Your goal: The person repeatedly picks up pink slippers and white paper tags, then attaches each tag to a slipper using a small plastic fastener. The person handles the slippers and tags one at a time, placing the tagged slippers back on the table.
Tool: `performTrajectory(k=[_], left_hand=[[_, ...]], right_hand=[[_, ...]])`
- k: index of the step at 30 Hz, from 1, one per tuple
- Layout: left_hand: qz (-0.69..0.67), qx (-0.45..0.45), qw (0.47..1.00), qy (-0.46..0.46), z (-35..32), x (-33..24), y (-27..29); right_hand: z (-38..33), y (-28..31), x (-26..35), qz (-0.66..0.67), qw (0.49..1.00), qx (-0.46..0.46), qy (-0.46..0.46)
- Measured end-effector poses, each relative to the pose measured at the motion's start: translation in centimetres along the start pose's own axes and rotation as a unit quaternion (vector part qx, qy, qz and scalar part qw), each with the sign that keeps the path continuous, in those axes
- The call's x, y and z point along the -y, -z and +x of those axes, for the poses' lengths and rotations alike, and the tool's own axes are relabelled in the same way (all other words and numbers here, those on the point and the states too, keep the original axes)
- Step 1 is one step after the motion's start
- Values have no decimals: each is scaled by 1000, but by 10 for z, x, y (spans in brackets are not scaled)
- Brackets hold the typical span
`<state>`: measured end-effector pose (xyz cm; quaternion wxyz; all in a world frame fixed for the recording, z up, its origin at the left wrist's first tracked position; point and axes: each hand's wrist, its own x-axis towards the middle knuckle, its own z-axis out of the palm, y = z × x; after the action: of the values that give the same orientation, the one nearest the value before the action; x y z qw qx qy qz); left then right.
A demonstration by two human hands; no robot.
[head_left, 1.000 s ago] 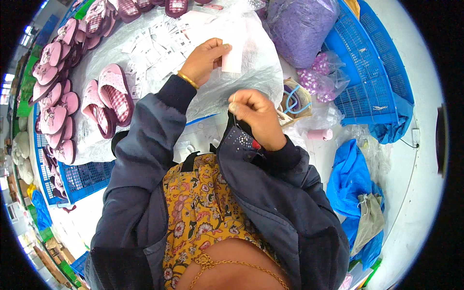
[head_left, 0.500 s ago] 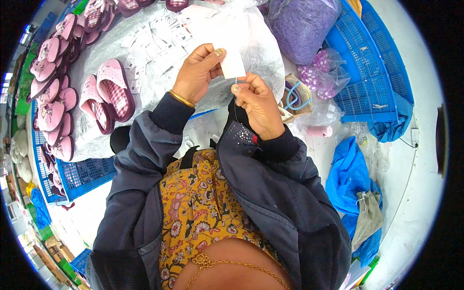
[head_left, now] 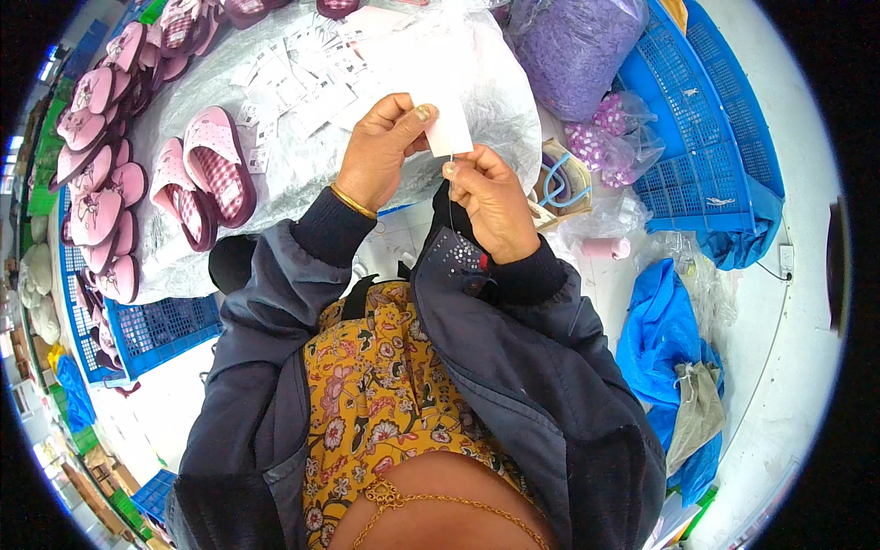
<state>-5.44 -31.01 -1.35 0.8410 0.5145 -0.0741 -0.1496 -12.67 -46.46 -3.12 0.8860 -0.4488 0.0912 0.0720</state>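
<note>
The left hand (head_left: pixel 380 151) pinches a small white paper tag (head_left: pixel 449 128) between thumb and fingers, just above the right hand (head_left: pixel 490 202), which is closed on a thin thread (head_left: pixel 451 197) under the tag, and to the left of the tag lies a pair of pink slippers (head_left: pixel 197 174).

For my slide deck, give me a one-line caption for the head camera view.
Left hand pinches a white paper tag while right hand holds a thin thread at it, pink slippers alongside.

Footwear packing workshop; pink slippers (head_left: pixel 197 174) in rows, blue crates (head_left: pixel 706 137), loose tags (head_left: pixel 302 82)
</note>
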Motion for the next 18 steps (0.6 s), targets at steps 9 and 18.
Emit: performTrajectory(k=[9, 18], left_hand=[[86, 15, 995, -47, -9, 1, 0], [205, 78, 973, -67, -31, -12, -6]], right_hand=[[0, 4, 0, 13, 999, -20, -40], [0, 5, -2, 50, 998, -38, -31]])
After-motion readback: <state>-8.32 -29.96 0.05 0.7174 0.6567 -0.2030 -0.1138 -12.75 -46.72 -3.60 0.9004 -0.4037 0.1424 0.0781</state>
